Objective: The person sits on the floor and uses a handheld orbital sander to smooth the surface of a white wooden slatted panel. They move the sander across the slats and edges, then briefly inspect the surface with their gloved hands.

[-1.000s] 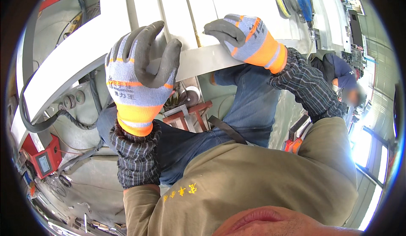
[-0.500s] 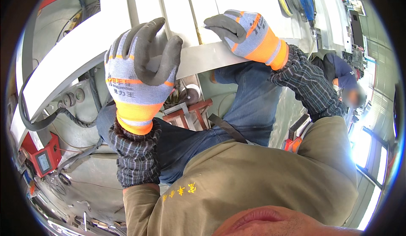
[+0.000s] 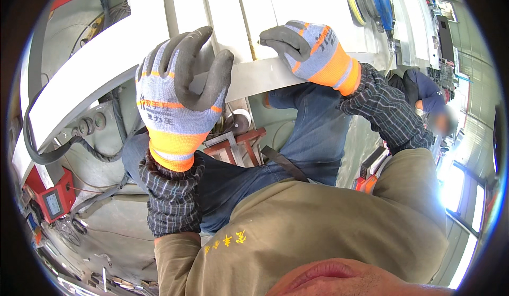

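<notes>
Both hands wear the same knit work gloves: the left hand (image 3: 177, 97) and right hand (image 3: 313, 52) are in pale blue-grey fabric with dark grey rubbery coating over the fingers (image 3: 212, 78) and palms, a thin orange stripe across the knuckles and a wide bright orange cuff. There's small dark print on the back of the left glove. Dark plaid shirt cuffs poke out under olive-tan jacket sleeves, with a bit of yellow embroidery on the chest. Blue jeans below.
</notes>
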The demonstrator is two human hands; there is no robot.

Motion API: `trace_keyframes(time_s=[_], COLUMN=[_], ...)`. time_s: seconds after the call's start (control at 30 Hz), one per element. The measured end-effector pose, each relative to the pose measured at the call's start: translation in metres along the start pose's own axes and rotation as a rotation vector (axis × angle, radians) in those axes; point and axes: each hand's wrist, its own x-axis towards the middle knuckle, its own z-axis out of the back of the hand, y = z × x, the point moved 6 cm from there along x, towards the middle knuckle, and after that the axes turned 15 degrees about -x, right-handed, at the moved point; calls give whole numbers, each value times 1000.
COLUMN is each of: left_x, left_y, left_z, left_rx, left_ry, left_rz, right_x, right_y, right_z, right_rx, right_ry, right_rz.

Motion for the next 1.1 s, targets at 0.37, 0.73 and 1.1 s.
trace_keyframes(time_s=[0.37,0.73,1.1], left_x=[0,1,2], left_y=[-4,-3,-2], left_z=[-3,-2,-2], left_rx=[108,53,21], left_ry=[47,33,20], left_rz=[-130,-108,-45], right_x=[2,2,1], right_y=[2,-3,-2], right_z=[4,0,2], right_rx=[-24,-26,-4], right_ry=[56,-30,-54], right_rz=[-32,-3,25])
